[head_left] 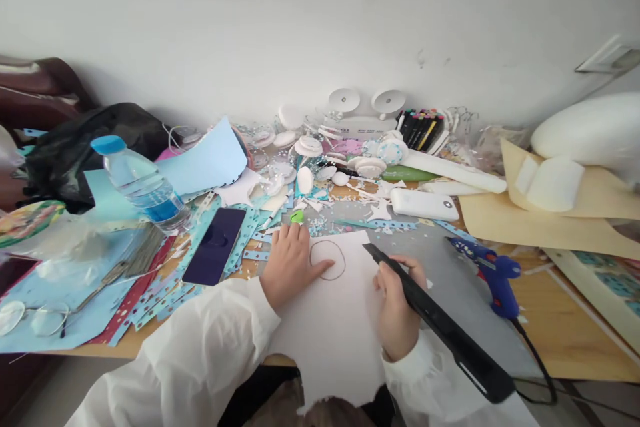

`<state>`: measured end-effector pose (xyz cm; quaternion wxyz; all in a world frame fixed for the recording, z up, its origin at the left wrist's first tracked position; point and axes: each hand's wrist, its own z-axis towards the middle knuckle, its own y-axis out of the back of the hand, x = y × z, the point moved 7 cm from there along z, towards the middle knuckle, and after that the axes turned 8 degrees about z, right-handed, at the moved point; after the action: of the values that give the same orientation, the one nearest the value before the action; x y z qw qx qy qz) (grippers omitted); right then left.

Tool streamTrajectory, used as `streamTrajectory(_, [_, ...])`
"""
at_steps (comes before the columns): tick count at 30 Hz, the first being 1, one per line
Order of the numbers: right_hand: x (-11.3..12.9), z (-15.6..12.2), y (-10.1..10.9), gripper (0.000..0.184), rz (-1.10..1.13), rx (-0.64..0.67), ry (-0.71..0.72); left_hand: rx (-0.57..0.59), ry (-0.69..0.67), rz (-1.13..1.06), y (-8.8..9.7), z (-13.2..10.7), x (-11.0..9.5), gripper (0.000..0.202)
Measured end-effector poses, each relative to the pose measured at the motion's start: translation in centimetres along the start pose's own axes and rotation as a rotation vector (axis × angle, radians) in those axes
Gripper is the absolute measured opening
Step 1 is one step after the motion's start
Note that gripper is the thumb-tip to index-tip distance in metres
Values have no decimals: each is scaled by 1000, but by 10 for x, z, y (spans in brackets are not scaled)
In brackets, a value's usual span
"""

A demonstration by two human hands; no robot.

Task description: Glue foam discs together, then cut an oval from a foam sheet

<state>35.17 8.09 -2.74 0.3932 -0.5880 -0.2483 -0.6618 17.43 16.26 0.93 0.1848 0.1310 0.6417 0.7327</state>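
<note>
A white sheet [330, 327] lies in front of me, its near edge torn unevenly and hanging past the table edge. On it is a hand-drawn circle [328, 260]. My left hand [293, 265] rests flat on the sheet's left side, thumb stretched into the circle. In my right hand [397, 307], fingers are closed round a long black utility knife [435, 313], its tip pointing up and left, right of the circle. The tip seems just above the sheet; contact cannot be made out. A grey mat [440, 287] lies beneath.
A blue glue gun [493, 273] with a black cord lies at right. A phone [215, 247], a water bottle [143, 183], scissors [107, 280] and glasses [37, 315] are at left. Paper scraps, white discs, a pen box [420, 130] and a white device [424, 204] crowd the back.
</note>
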Motion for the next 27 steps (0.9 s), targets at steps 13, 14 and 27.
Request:
streamTrajectory(13, [0, 74, -54, 25, -9, 582, -158, 320, -70, -28, -15, 7, 11, 50])
streamTrajectory(14, [-5, 75, -56, 24, -20, 592, -173, 321, -64, -33, -19, 7, 12, 51])
streamTrajectory(27, [-29, 68, -59, 23, -124, 587, -227, 377, -94, -85, -43, 6, 13, 56])
